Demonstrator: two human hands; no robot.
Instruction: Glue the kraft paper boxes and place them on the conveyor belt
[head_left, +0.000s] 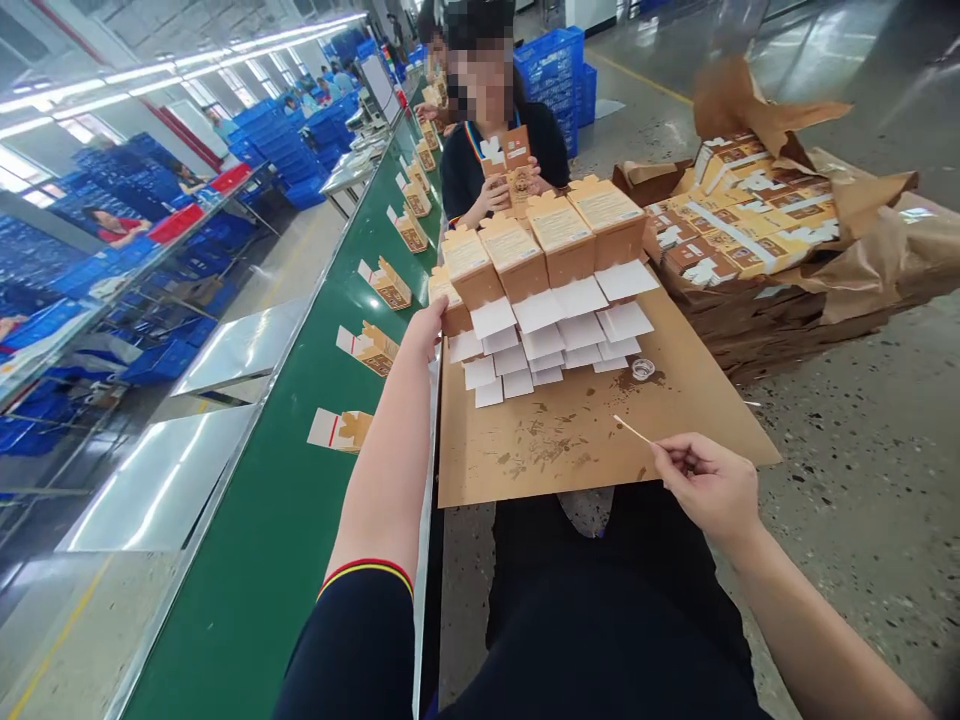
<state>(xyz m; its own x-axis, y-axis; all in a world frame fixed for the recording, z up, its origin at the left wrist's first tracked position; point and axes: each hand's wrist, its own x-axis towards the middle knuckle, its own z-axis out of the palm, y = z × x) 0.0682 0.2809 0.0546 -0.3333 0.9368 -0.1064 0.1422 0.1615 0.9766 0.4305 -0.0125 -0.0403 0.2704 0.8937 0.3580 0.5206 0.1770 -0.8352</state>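
Note:
My right hand (709, 485) pinches a thin cotton swab (634, 430) over the brown cardboard sheet (592, 470) in front of me. My left hand (426, 328) reaches to the left end of a stack of folded cartons (517, 255). It grips a small brown carton (454, 315) there; some of its fingers are hidden. White flaps (540, 340) stick out from the stack towards me in rows. Near the right end of the flaps, a small clear round cup (643, 370) sits on the sheet amid dark stains.
To the left runs a green conveyor belt (262, 530) with several open cartons (375, 345) spaced along it. Across from me a person (502, 150) holds a carton. Flat cartons lie in a pile (750, 215) with torn brown paper at right. Blue crates (551, 85) stand behind.

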